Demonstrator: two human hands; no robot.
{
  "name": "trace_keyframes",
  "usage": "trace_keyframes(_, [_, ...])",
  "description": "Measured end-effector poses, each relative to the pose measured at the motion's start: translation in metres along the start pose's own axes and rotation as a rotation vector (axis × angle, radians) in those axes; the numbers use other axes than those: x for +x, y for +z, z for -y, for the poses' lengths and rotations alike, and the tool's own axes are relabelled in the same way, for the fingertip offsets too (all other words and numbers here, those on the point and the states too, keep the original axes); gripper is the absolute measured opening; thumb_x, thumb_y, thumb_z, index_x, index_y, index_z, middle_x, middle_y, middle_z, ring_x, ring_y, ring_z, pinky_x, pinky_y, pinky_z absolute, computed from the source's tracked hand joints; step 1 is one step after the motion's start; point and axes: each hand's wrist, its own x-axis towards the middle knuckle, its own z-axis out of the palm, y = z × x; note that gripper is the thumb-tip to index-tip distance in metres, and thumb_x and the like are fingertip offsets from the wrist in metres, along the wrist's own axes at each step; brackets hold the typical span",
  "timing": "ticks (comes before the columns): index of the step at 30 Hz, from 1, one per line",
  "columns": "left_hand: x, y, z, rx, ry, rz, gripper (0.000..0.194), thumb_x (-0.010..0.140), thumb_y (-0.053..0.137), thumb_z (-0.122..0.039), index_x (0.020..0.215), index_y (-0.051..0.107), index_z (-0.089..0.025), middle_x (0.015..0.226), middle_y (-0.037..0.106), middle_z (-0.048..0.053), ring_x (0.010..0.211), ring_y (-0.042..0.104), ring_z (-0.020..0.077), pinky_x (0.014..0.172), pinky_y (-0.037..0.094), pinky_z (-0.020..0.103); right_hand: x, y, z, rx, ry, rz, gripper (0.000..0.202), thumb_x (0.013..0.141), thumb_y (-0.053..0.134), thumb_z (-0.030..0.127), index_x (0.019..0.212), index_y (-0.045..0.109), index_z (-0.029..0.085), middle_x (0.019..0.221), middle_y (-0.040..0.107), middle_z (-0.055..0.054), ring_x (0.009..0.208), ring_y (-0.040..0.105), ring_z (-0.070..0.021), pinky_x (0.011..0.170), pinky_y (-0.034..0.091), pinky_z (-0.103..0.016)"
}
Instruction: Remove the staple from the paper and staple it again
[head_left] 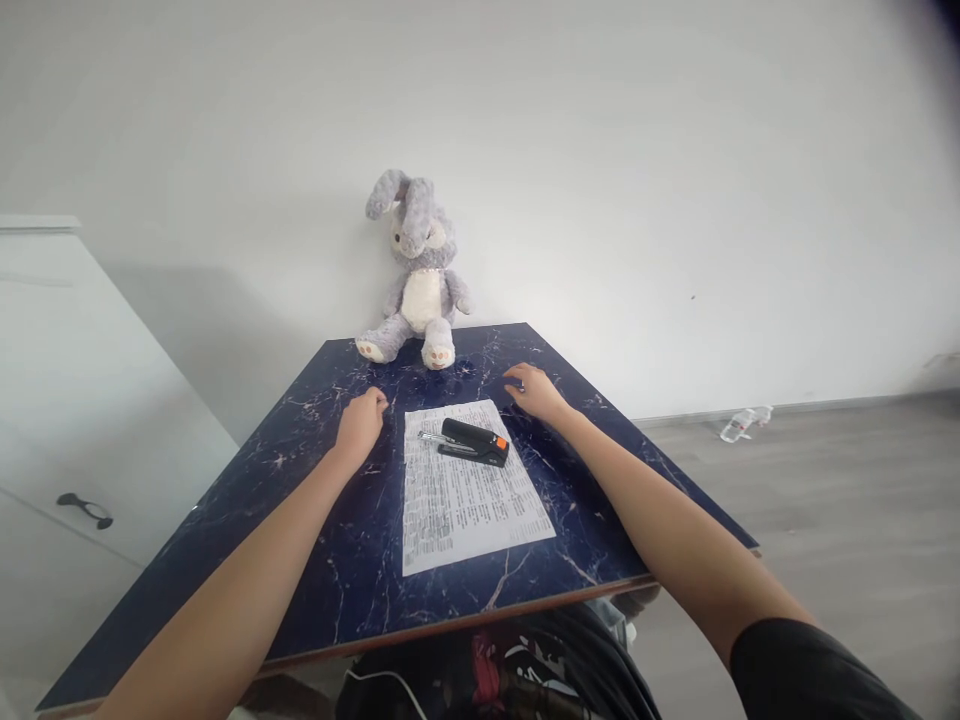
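Observation:
A black stapler (472,443) with an orange patch lies on its side on a printed sheet of paper (480,510). Its jaws point left, and a metal strip sticks out between them. My left hand (361,422) rests on the dark blue table just left of the sheet, its fingers curled in with nothing visible in them. To the right of the sheet, past its upper corner, my right hand (535,391) lies on the table with fingers bent and slightly apart, holding nothing. Neither hand touches the stapler or the paper.
A grey plush rabbit (422,290) sits at the table's far edge against the white wall (637,200). The blue marbled table (360,590) narrows away from me. At left stands a white cabinet (97,400) with a dark handle. Clear plastic bottles (744,424) lie on the floor at right.

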Motion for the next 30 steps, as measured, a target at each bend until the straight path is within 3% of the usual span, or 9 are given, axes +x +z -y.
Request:
trace_keyframes(2, [-0.005, 0.000, -0.017, -0.236, 0.127, -0.026, 0.024, 0.102, 0.049, -0.024, 0.110, 0.072, -0.020, 0.104, 0.081, 0.011, 0.092, 0.077, 0.0247, 0.090, 0.056, 0.035, -0.006, -0.008, 0.025, 0.285, -0.156, 0.072, 0.029, 0.107, 0.057, 0.032, 0.126, 0.072, 0.016, 0.128, 0.070, -0.013, 0.114, 0.067, -0.0256, 0.096, 0.056, -0.035])
trace_keyframes(4, [-0.013, 0.000, -0.034, -0.428, 0.280, -0.015, 0.028, 0.104, 0.047, -0.027, 0.113, 0.072, -0.021, 0.105, 0.081, 0.008, 0.090, 0.077, 0.0223, 0.089, 0.056, 0.033, -0.013, -0.013, 0.049, 0.465, -0.328, 0.185, 0.039, 0.104, 0.064, 0.045, 0.132, 0.069, 0.018, 0.130, 0.069, -0.012, 0.111, 0.068, -0.0259, 0.088, 0.057, -0.034])
trace_keyframes(8, [-0.025, -0.003, -0.056, -0.527, 0.468, 0.032, 0.030, 0.104, 0.052, -0.036, 0.109, 0.078, -0.021, 0.108, 0.082, 0.008, 0.099, 0.077, 0.0240, 0.093, 0.056, 0.036, -0.024, -0.009, 0.082, 0.434, -0.514, 0.320, 0.058, 0.090, 0.082, 0.048, 0.136, 0.065, 0.018, 0.127, 0.068, -0.013, 0.108, 0.066, -0.0280, 0.089, 0.053, -0.037])
trace_keyframes(11, [-0.027, -0.005, -0.056, -0.540, 0.471, 0.063, 0.029, 0.099, 0.062, -0.042, 0.106, 0.082, -0.023, 0.108, 0.082, 0.009, 0.098, 0.076, 0.0259, 0.093, 0.057, 0.038, -0.026, -0.002, 0.086, 0.385, -0.531, 0.383, 0.042, 0.092, 0.080, 0.039, 0.124, 0.067, 0.015, 0.111, 0.071, -0.010, 0.092, 0.064, -0.0242, 0.080, 0.049, -0.033])
trace_keyframes(14, [-0.025, -0.006, -0.052, -0.584, 0.407, 0.076, 0.031, 0.094, 0.068, -0.045, 0.110, 0.082, -0.022, 0.103, 0.080, 0.009, 0.086, 0.074, 0.0240, 0.081, 0.057, 0.036, -0.024, 0.001, 0.082, 0.372, -0.501, 0.426, 0.032, 0.095, 0.075, 0.040, 0.113, 0.066, 0.015, 0.098, 0.069, -0.006, 0.079, 0.060, -0.0197, 0.069, 0.042, -0.030])
trace_keyframes(17, [-0.024, -0.006, -0.051, -0.614, 0.358, 0.091, 0.029, 0.097, 0.062, -0.043, 0.104, 0.079, -0.020, 0.096, 0.074, 0.007, 0.067, 0.064, 0.0167, 0.067, 0.052, 0.031, -0.023, 0.000, 0.078, 0.375, -0.486, 0.445, 0.029, 0.096, 0.072, 0.041, 0.106, 0.064, 0.016, 0.093, 0.067, -0.004, 0.076, 0.057, -0.0180, 0.068, 0.039, -0.029])
trace_keyframes(20, [-0.024, -0.004, -0.053, -0.588, 0.318, 0.103, 0.029, 0.102, 0.051, -0.040, 0.098, 0.071, -0.020, 0.081, 0.066, 0.001, 0.061, 0.057, 0.0140, 0.066, 0.047, 0.028, -0.022, 0.000, 0.078, 0.372, -0.478, 0.448, 0.027, 0.095, 0.072, 0.040, 0.103, 0.063, 0.016, 0.090, 0.066, -0.004, 0.074, 0.056, -0.0173, 0.067, 0.038, -0.028])
trace_keyframes(24, [-0.026, -0.003, -0.055, -0.486, 0.289, 0.119, 0.032, 0.106, 0.042, -0.039, 0.098, 0.066, -0.020, 0.072, 0.060, -0.001, 0.069, 0.058, 0.0173, 0.072, 0.046, 0.029, -0.022, 0.001, 0.078, 0.385, -0.473, 0.451, 0.025, 0.095, 0.072, 0.038, 0.104, 0.064, 0.016, 0.090, 0.066, -0.004, 0.074, 0.056, -0.0170, 0.065, 0.038, -0.028])
trace_keyframes(30, [-0.027, -0.008, -0.058, -0.461, 0.384, 0.188, 0.033, 0.107, 0.037, -0.038, 0.103, 0.065, -0.019, 0.103, 0.068, 0.008, 0.097, 0.064, 0.0230, 0.091, 0.049, 0.036, -0.022, 0.002, 0.077, 0.385, -0.481, 0.440, 0.024, 0.094, 0.073, 0.037, 0.101, 0.063, 0.017, 0.089, 0.065, -0.002, 0.073, 0.056, -0.0169, 0.066, 0.038, -0.028])
